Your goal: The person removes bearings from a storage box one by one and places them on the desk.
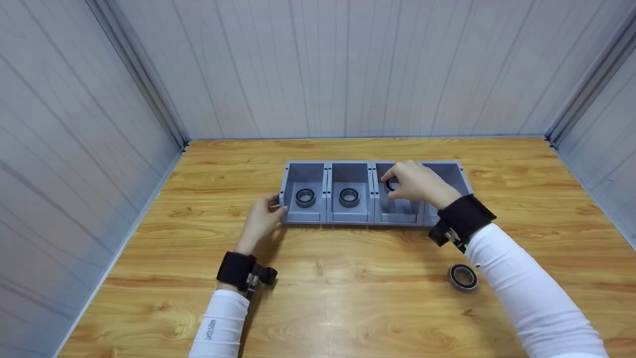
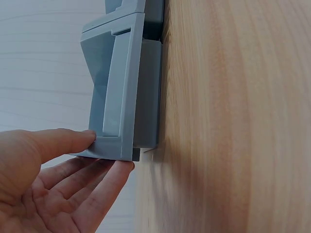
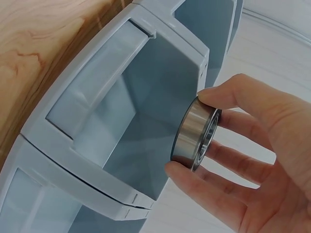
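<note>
A row of grey bins (image 1: 349, 218) stands on the wooden table, with one bearing (image 1: 305, 198) in the leftmost bin and another bearing (image 1: 349, 197) in the bin beside it. My right hand (image 1: 417, 183) pinches a bearing (image 3: 194, 131) by its rim between thumb and fingers, at the opening of the third bin. My left hand (image 1: 262, 219) grips the outer side wall of the leftmost bin (image 2: 127, 87), thumb on the front edge and fingers beneath in the left wrist view. Part of the rightmost bin is hidden by my right hand and wrist.
One more bearing (image 1: 462, 277) lies flat on the table (image 1: 348, 298), near my right forearm. Pale panelled walls (image 1: 318, 69) enclose the table at the back and both sides.
</note>
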Available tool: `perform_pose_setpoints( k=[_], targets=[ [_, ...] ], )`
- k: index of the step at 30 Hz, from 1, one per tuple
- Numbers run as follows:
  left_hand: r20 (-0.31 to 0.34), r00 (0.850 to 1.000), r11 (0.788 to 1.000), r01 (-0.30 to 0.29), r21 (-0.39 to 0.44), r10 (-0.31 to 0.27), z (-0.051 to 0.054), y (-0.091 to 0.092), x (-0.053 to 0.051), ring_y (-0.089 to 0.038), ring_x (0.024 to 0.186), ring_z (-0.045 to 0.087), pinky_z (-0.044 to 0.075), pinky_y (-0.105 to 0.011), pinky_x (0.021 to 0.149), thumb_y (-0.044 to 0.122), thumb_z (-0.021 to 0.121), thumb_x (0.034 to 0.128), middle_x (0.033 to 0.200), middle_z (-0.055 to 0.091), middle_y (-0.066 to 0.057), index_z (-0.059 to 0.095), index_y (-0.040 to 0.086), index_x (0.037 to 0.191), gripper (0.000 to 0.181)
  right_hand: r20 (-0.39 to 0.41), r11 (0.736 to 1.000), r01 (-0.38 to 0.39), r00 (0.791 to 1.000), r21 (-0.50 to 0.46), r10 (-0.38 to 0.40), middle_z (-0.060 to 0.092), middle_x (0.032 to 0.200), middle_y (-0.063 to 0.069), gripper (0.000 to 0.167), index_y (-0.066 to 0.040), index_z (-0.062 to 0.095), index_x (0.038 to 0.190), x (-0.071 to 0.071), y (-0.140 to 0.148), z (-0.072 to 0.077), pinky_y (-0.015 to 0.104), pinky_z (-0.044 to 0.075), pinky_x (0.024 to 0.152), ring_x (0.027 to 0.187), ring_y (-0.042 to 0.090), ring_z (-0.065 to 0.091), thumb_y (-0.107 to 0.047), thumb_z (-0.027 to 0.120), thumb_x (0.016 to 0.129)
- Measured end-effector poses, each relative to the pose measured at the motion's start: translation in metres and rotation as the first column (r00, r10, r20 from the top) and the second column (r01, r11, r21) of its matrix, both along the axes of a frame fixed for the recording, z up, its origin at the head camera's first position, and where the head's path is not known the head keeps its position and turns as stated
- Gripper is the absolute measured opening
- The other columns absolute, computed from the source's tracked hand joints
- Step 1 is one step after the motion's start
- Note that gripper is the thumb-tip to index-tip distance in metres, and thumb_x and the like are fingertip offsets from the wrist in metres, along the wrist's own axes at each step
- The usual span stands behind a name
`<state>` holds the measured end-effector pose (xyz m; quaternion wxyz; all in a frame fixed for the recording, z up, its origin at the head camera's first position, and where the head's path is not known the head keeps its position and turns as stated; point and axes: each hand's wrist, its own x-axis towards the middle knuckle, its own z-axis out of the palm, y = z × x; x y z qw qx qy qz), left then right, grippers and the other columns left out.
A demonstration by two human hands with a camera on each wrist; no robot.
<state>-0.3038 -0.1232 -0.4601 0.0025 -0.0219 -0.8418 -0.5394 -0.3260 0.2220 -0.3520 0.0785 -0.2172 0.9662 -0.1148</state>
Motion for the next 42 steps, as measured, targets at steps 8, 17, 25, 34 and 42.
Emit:
perform_pose_setpoints(
  k=[8, 17, 25, 34, 42],
  targets=[
    [0.014, 1.0, 1.0, 0.014, 0.021, -0.014, 0.001, 0.0, 0.0, -0.045, 0.131, 0.06, 0.053, -0.046, 0.113, -0.003, 0.058, 0.0968, 0.14, 0.058, -0.034, 0.05, -0.014, 0.141, 0.046, -0.009, 1.0, -0.011, 1.0, 0.017, 0.011, 0.071, 0.131, 0.019, 0.04, -0.003, 0.071, 0.129, 0.006, -0.001, 0.001, 0.042, 0.053, 0.081, 0.103, 0.033, 0.069, -0.013, 0.072, 0.09],
    [0.03, 0.999, 1.0, 0.01, 0.027, -0.011, 0.001, -0.001, -0.001, -0.044, 0.132, 0.06, 0.053, -0.044, 0.113, -0.003, 0.058, 0.0971, 0.142, 0.057, -0.033, 0.048, -0.014, 0.142, 0.047, -0.041, 1.0, -0.031, 0.999, 0.005, 0.031, 0.072, 0.128, 0.021, 0.038, -0.001, 0.072, 0.126, 0.014, -0.002, 0.006, 0.04, 0.052, 0.079, 0.106, 0.034, 0.07, -0.01, 0.072, 0.088],
    [0.022, 1.0, 1.0, 0.015, -0.004, -0.015, 0.0, -0.002, -0.001, -0.044, 0.133, 0.059, 0.053, -0.046, 0.113, 0.0, 0.058, 0.0984, 0.143, 0.057, -0.034, 0.048, -0.014, 0.143, 0.048, -0.044, 0.999, -0.037, 0.998, 0.01, 0.037, 0.072, 0.127, 0.021, 0.039, 0.0, 0.071, 0.126, 0.024, -0.002, 0.012, 0.052, 0.06, 0.094, 0.115, 0.038, 0.069, -0.01, 0.072, 0.088],
    [0.022, 1.0, 1.0, 0.012, -0.012, -0.012, 0.0, -0.002, -0.002, -0.044, 0.133, 0.059, 0.053, -0.045, 0.113, 0.001, 0.058, 0.0985, 0.142, 0.057, -0.034, 0.048, -0.014, 0.143, 0.048, -0.046, 0.999, -0.039, 0.998, 0.022, 0.04, 0.074, 0.123, 0.019, 0.038, -0.001, 0.072, 0.125, 0.032, -0.002, 0.015, 0.051, 0.059, 0.091, 0.108, 0.036, 0.069, -0.01, 0.072, 0.088],
    [0.025, 1.0, 1.0, 0.013, -0.007, -0.013, 0.001, -0.001, -0.001, -0.044, 0.133, 0.059, 0.052, -0.046, 0.114, 0.0, 0.059, 0.0973, 0.142, 0.057, -0.034, 0.048, -0.015, 0.142, 0.048, -0.036, 0.999, -0.043, 0.998, 0.026, 0.044, 0.074, 0.123, 0.018, 0.038, -0.002, 0.072, 0.126, 0.04, -0.001, 0.016, 0.054, 0.056, 0.095, 0.105, 0.035, 0.068, -0.012, 0.073, 0.089]
  ],
)
